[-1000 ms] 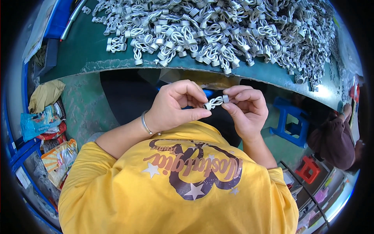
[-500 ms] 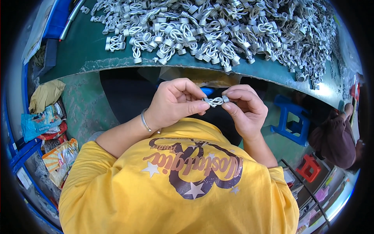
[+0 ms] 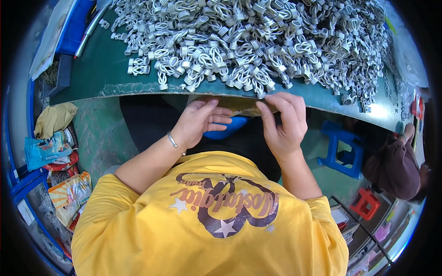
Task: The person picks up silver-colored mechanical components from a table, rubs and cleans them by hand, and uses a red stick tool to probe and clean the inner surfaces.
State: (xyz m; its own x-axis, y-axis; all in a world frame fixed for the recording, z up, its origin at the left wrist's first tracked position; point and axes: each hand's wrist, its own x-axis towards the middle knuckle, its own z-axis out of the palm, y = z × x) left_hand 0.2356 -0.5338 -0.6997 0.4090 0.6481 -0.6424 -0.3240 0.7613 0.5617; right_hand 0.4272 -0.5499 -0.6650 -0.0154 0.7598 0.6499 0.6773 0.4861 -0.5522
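Note:
A large heap of silvery braided metal links with ribbed ring ends [image 3: 230, 46] covers much of the green table [image 3: 101, 69]. My left hand [image 3: 198, 120] is just below the table's front edge, palm turned inward, fingers stretched and apart, with nothing seen in it. At the front edge of the heap is my right hand [image 3: 285, 122]. Its thumb and fingertips are apart, close to a link end [image 3: 261, 95] at the table's rim; whether they touch it I cannot tell. A silver bangle [image 3: 172, 140] is on my left wrist.
Under the table edge are a brownish plastic sheet [image 3: 239, 105] and a blue rounded object [image 3: 225, 128]. A blue stool [image 3: 341, 149] and a red stool [image 3: 366, 204] stand at right, near another person's dark sleeve [image 3: 391, 165]. Bags [image 3: 48, 147] lie at left.
The braided link held between both hands is no longer seen there. My hands have parted; the right one has moved up to the table edge, and the left hand's fingers have opened.

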